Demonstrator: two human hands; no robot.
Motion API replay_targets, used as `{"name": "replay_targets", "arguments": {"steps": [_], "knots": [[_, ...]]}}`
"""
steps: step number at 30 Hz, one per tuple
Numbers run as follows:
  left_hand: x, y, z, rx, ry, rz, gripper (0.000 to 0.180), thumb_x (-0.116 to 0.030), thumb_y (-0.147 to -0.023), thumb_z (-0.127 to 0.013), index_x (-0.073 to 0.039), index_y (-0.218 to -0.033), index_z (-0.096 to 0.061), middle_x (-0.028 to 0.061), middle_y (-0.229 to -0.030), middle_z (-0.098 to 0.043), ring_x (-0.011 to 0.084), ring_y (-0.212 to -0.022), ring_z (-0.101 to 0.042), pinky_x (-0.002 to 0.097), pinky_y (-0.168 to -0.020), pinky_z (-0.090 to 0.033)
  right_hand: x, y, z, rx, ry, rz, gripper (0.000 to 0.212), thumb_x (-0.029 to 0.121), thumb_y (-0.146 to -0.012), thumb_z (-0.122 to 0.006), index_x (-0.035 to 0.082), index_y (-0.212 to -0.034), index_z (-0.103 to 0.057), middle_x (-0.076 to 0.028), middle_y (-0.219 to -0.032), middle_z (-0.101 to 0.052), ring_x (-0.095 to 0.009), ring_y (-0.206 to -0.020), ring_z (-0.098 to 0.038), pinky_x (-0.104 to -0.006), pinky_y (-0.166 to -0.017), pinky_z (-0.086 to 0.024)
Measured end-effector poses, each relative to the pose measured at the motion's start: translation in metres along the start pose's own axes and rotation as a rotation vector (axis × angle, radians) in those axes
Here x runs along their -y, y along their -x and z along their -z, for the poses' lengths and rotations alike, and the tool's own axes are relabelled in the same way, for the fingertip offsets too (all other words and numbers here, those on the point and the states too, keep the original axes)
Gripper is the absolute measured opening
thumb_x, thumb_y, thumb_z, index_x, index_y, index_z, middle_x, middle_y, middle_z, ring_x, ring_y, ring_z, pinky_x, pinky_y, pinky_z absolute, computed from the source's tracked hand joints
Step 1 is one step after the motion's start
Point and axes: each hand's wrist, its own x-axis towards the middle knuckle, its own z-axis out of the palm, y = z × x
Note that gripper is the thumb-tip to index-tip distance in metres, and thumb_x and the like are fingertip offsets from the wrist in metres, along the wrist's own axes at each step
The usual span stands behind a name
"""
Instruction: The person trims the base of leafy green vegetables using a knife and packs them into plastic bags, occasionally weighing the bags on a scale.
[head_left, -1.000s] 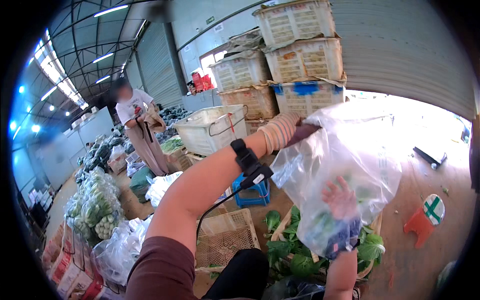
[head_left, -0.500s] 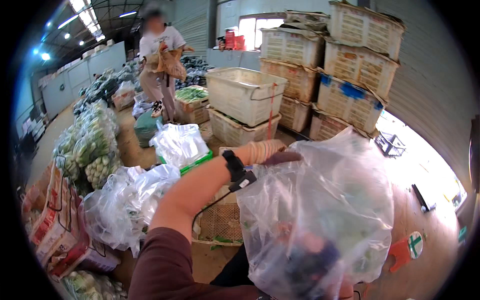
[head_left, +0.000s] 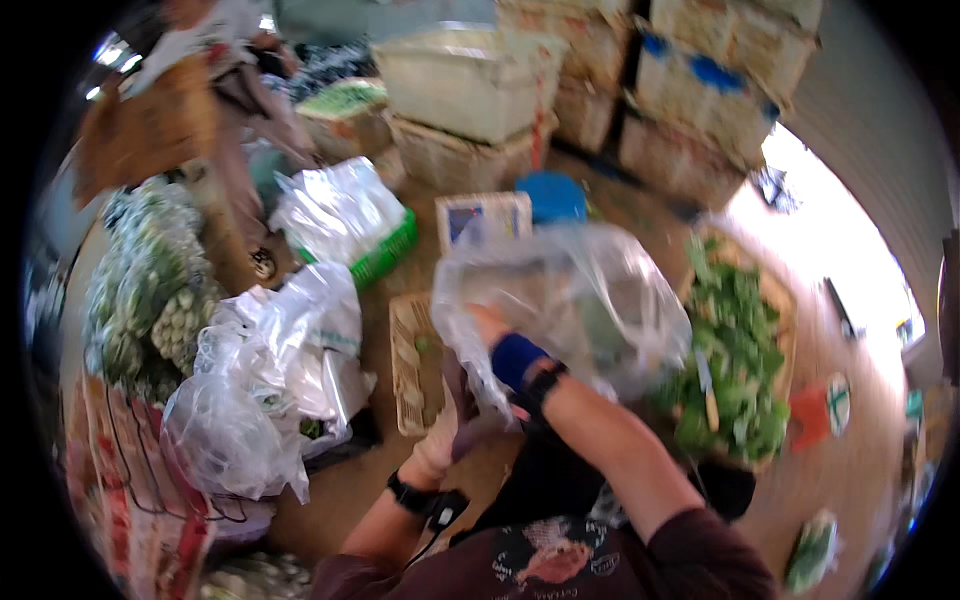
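Observation:
A large clear plastic bag hangs in front of me with its mouth spread wide. My right hand reaches inside it, seen near the bag's left wall; a blue band circles that wrist. Plastic and blur hide its fingers. On the outside, my left hand, in a dark purple glove, is closed on the bag's lower left side. Leafy greens fill a shallow basket to the right of the bag. A knife with a light wooden handle lies on the greens.
A tan plastic basket stands left of the bag. Farther left are clear plastic bags and a green crate of bags. A red stool is at right. Stacked crates stand behind; a person carries brown cardboard.
The bag has come down from its raised position, its mouth now opened. My left hand has dropped to its lower side. The person behind has moved nearer on the left.

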Motion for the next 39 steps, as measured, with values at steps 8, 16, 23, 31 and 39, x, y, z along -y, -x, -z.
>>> {"name": "replay_targets", "arguments": {"steps": [8,16,23,31,39], "knots": [[0.126,0.019,0.089,-0.759,0.334,0.273,0.060,0.000,-0.073,-0.056,-0.007,-0.129,-0.035,0.0097,-0.106,-0.055,0.0214,-0.088,-0.055,0.0319,-0.074,-0.047,-0.161,-0.017,0.013,-0.087,0.414,-0.227,0.036,0.032,-0.081,-0.053,0.004,-0.101,-0.061,-0.015,-0.095,-0.063,-0.026,-0.087,-0.059,-0.0342,-0.078,-0.045],[0.102,0.036,0.144,-0.607,0.391,0.448,0.045,-0.001,-0.070,-0.048,0.000,-0.115,-0.048,0.0098,-0.102,-0.056,0.0204,-0.084,-0.055,0.0317,-0.076,-0.047,-0.092,0.079,0.117,0.257,1.093,-0.891,0.072,0.055,-0.062,-0.064,0.010,-0.117,-0.054,-0.017,-0.115,-0.055,-0.032,-0.106,-0.052,-0.0384,-0.091,-0.039],[0.123,0.005,0.166,-0.455,0.070,0.479,0.043,-0.003,-0.070,-0.046,-0.002,-0.112,-0.051,0.0083,-0.102,-0.056,0.0176,-0.087,-0.054,0.0279,-0.076,-0.046,-0.127,0.095,0.105,0.413,1.005,-0.867,0.076,0.051,-0.065,-0.063,0.010,-0.126,-0.044,-0.020,-0.119,-0.051,-0.034,-0.107,-0.051,-0.0377,-0.092,-0.038],[0.095,-0.047,0.158,-0.227,-0.227,0.212,0.061,-0.010,-0.071,-0.052,-0.004,-0.130,-0.037,0.0137,-0.114,-0.050,0.0221,-0.097,-0.052,0.0311,-0.081,-0.043,-0.186,0.058,0.104,-0.551,0.779,0.047,0.073,0.050,-0.079,-0.049,-0.002,-0.127,-0.035,-0.025,-0.113,-0.052,-0.038,-0.104,-0.051,-0.0386,-0.092,-0.038],[0.067,-0.071,0.086,-0.425,-0.222,0.130,0.060,-0.019,-0.081,-0.060,-0.007,-0.132,-0.032,0.0118,-0.118,-0.051,0.0223,-0.101,-0.050,0.0310,-0.088,-0.039,-0.219,0.040,0.116,-0.195,0.653,-0.535,0.048,0.043,-0.081,-0.051,0.002,-0.105,-0.057,-0.020,-0.100,-0.061,-0.034,-0.095,-0.057,-0.0375,-0.084,-0.042]]}}
